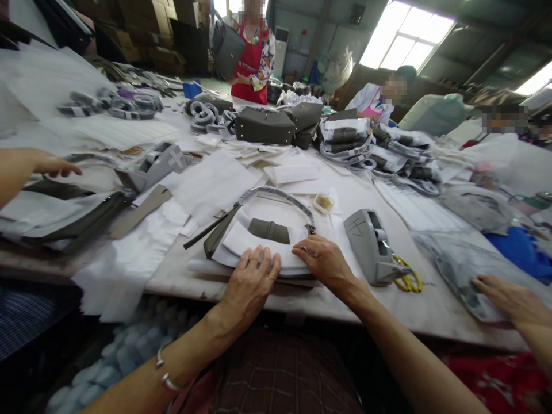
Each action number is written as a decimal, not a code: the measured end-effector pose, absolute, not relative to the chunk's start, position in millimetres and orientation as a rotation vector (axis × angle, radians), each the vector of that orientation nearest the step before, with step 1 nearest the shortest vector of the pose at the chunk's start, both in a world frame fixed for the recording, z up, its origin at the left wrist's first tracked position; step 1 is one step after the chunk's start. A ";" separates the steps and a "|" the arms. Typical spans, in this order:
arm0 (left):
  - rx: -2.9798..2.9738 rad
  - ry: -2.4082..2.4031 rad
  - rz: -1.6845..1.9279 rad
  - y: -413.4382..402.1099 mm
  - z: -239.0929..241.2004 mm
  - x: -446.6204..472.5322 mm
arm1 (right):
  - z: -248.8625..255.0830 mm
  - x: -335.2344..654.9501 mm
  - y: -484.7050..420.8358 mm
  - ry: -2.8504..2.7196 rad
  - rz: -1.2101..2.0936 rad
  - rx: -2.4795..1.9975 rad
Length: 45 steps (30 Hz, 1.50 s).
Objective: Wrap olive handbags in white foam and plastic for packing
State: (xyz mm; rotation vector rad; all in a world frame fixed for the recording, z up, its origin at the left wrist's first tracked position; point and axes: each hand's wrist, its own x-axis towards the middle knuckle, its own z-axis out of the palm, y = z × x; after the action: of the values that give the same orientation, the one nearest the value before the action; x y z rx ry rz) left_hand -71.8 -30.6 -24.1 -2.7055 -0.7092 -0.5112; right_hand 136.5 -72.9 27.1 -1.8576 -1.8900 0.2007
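An olive-grey handbag [216, 234] lies in front of me, largely covered by a white wrapping sheet [241, 242]. Its olive flap strap [270, 230] shows through the middle of the sheet. The arched handle [280, 193] is wrapped in clear film, and a loose dark strap [202, 230] sticks out to the left. My left hand [252, 282] rests flat on the sheet's near edge, fingers stretched out. At the bag's right side my right hand [325, 259] is closed, thumb and fingers pinching the sheet below the handle's end.
Right of the bag stand a grey tape dispenser [364, 250] and yellow-handled scissors [407, 280]. A small tub [323, 202] sits behind. Co-workers' hands reach in at left [56, 165] and right [504, 293]. White sheets [129, 253] overhang the table edge; more bags [265, 126] stand farther back.
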 end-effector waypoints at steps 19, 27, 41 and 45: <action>-3.196 -0.693 -0.901 -27.7 -20.5 -49.5 | 32.0 105.8 -105.8 -2.085 -0.062 -1.790; -3.107 -0.642 -0.786 -28.2 -22.9 -48.0 | 65.3 137.5 -50.5 -1.838 0.492 -1.820; -3.068 -0.746 -0.888 -30.0 -28.3 -45.7 | 8.0 173.0 -5.7 -2.122 0.191 -2.254; -2.992 -0.683 -0.948 -29.0 -30.8 -46.2 | 5.0 181.9 -14.1 -2.128 0.235 -2.082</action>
State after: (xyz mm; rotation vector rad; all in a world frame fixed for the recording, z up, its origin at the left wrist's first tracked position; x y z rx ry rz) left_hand -46.2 -29.0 -30.8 -2.9919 -0.6831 -0.9485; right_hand 181.9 -14.1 5.0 -2.0821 -2.1277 0.2347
